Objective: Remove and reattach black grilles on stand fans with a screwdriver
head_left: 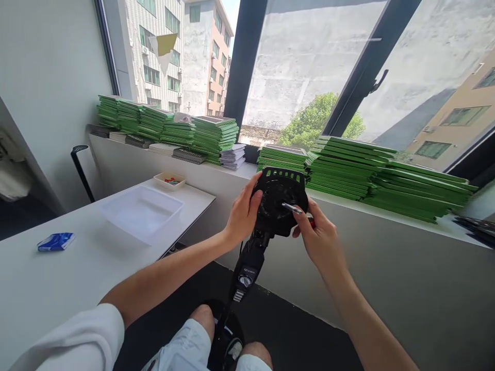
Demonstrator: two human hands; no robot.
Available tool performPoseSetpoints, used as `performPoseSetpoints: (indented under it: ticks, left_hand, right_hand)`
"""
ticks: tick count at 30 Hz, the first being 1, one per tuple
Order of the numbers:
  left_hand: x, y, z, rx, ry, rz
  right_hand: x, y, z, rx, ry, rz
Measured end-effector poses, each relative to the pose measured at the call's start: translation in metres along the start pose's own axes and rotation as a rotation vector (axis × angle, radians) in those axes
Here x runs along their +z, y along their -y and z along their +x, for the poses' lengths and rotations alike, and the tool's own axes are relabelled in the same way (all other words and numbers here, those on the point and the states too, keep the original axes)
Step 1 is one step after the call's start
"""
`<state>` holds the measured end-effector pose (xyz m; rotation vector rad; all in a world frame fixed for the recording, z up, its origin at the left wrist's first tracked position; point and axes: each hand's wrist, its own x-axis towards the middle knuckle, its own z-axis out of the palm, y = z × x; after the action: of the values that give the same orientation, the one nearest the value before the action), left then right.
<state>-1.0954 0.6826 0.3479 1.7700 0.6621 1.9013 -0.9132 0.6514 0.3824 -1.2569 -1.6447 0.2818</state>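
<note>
The black motor head [276,219] of a standing fan faces me with its grille and blades off, and a silver metal shaft [291,207] juts from its middle. My left hand [244,211] is closed round its left edge, thumb on the front and fingers behind. On the right edge, my right hand [319,229] is closed too, its thumb at the shaft's tip. Something red [312,223] shows by the right fingers, too hidden to name. Below, the fan's black column [247,273] carries a silver knob [245,281] and runs down between my knees to a round base.
To the left, a white table [23,278] bears a clear plastic bin [145,208], a small tray [157,179] with red and blue bits, and a blue packet [56,241]. Stacks of green-edged books [344,170] line the window sill. A low wall [386,268] stands ahead.
</note>
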Motion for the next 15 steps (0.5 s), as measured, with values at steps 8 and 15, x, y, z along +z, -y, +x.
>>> performPoseSetpoints:
  ticks: [8,15]
  left_hand:
    - [0.012,0.017,-0.004,-0.002,0.052,-0.047]
    - [0.025,0.026,-0.007,0.063,-0.011,0.019]
  right_hand:
    - [0.011,-0.021,0.006,0.063,-0.03,0.263]
    - [0.006,-0.023,0.01,0.078,-0.021,0.319]
